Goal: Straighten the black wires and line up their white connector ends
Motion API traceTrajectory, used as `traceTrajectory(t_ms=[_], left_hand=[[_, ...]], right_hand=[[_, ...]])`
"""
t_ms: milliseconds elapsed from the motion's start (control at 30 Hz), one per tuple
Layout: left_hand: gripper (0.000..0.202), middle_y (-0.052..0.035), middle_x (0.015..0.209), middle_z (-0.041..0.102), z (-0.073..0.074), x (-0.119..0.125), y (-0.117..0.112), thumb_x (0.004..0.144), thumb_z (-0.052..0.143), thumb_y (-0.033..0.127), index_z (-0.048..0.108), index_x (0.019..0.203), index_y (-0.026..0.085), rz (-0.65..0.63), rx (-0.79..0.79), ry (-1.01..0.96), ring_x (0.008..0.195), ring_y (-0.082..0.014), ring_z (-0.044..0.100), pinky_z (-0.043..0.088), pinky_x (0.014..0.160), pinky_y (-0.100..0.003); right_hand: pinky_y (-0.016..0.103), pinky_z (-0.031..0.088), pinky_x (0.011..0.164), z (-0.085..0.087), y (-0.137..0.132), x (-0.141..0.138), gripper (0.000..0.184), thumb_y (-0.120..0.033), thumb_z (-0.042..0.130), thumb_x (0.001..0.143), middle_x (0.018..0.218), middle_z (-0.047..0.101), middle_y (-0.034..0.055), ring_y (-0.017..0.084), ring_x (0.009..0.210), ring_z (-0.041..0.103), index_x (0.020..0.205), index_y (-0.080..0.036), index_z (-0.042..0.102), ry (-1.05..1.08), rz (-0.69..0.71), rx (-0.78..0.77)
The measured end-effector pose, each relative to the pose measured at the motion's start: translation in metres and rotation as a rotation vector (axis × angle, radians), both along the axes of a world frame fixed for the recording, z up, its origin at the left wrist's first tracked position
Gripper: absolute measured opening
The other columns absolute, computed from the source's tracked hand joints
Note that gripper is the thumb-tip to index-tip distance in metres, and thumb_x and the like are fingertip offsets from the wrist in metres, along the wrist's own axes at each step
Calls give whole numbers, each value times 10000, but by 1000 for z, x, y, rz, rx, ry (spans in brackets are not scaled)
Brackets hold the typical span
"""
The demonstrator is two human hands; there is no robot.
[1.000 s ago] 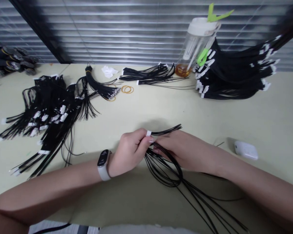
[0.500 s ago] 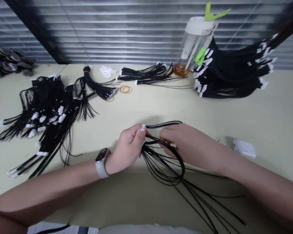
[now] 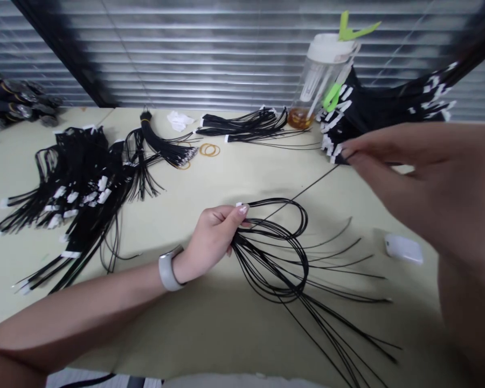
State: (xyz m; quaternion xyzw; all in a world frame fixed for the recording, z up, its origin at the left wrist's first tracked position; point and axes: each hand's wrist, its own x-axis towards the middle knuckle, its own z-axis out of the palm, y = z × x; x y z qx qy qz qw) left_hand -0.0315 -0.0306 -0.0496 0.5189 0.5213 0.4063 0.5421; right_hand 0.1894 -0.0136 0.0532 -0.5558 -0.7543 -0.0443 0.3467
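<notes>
My left hand [image 3: 216,237] is closed on a bundle of thin black wires [image 3: 267,264], thumb on top, with a bit of white connector [image 3: 238,204] showing above the thumb. Several wires curl into loops to the right of that hand, and their loose ends fan out over the table. My right hand [image 3: 404,172] is raised at the right and pinches the end of a single black wire [image 3: 303,191], which runs taut down to the bundle. The wire's tip is partly hidden by the fingers.
Black wire bundles with white connectors [image 3: 81,183] lie at the left. Behind are a tied bundle [image 3: 159,140], rubber bands [image 3: 209,150], crumpled tissue [image 3: 180,120], more wires [image 3: 242,124] and a bottle [image 3: 317,81]. A connector-ended stack [image 3: 383,102] and a white case [image 3: 403,248] are at the right.
My right hand has moved up and right, away from the bundle, drawing one wire out straight. My left hand has stayed in place, and the loops and loose ends now show more fully.
</notes>
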Motion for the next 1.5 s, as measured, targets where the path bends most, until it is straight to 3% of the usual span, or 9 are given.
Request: traceTrajectory(t_ms=[100, 167, 233, 300, 367, 500, 633, 1133, 1500], left_hand=[[421, 59, 378, 432, -2, -1, 0, 796, 483, 521, 579, 626, 148, -16, 18, -3, 275, -34, 329, 254, 254, -169], [446, 41, 398, 473, -3, -2, 0, 810, 456, 526, 587, 625, 142, -21, 25, 18, 277, -32, 335, 256, 260, -172], [467, 27, 420, 507, -3, -2, 0, 825, 420, 533, 573, 619, 142, -18, 23, 36, 278, -32, 349, 262, 266, -172], [470, 27, 429, 512, -4, -3, -1, 838, 392, 533, 541, 614, 149, -12, 18, 40, 279, -33, 356, 270, 273, -170], [451, 33, 440, 509, -6, -3, -1, 844, 383, 529, 510, 623, 157, -5, 12, 35, 279, -33, 357, 278, 278, -169], [403, 34, 480, 521, -11, -3, -1, 848, 386, 517, 499, 677, 170, 0, -4, 10, 282, -37, 368, 287, 277, -174], [368, 16, 557, 560, -14, -4, -1, 850, 401, 492, 484, 678, 177, -2, -12, -60, 306, -39, 391, 298, 268, -170], [366, 72, 403, 393, -5, -1, -2, 842, 433, 478, 467, 623, 185, -21, -18, -41, 266, -37, 329, 240, 235, -156], [411, 61, 423, 429, -3, 0, -2, 833, 411, 523, 472, 618, 177, -39, 6, -26, 275, -35, 349, 258, 241, -157]], right_hand=[[364, 489, 748, 4, -1, -8, 224, -108, 584, 745, 902, 686, 10, 187, 868, 625, 882, -242, 700, 609, 223, -174], [335, 514, 719, 2, -2, -14, 257, -88, 513, 787, 760, 663, -30, 120, 739, 630, 872, -255, 688, 906, 366, -320], [279, 521, 622, -2, -1, -19, 279, -123, 476, 823, 590, 600, -71, 71, 567, 587, 991, -277, 637, 984, 431, -438], [247, 511, 585, -9, -1, -22, 349, -160, 512, 820, 567, 597, -82, 73, 548, 584, 1148, -277, 539, 881, 430, -495], [236, 503, 597, -16, -1, -25, 358, -166, 535, 812, 687, 647, -49, 86, 622, 608, 1159, -249, 527, 707, 425, -489], [235, 446, 572, -26, -3, -30, 130, -223, 544, 813, 794, 655, -7, 107, 664, 587, 873, -212, 659, 284, 428, -441], [242, 391, 592, -32, -2, -36, 147, -200, 519, 821, 713, 625, -2, 116, 649, 551, 734, -203, 637, 36, 450, -387], [240, 333, 596, -48, 0, -42, 211, -198, 430, 852, 736, 587, 27, 114, 667, 519, 761, -153, 615, -253, 482, -417], [234, 333, 587, -45, -1, -41, 211, -199, 426, 847, 726, 573, 15, 112, 647, 511, 755, -169, 613, -271, 490, -420]])
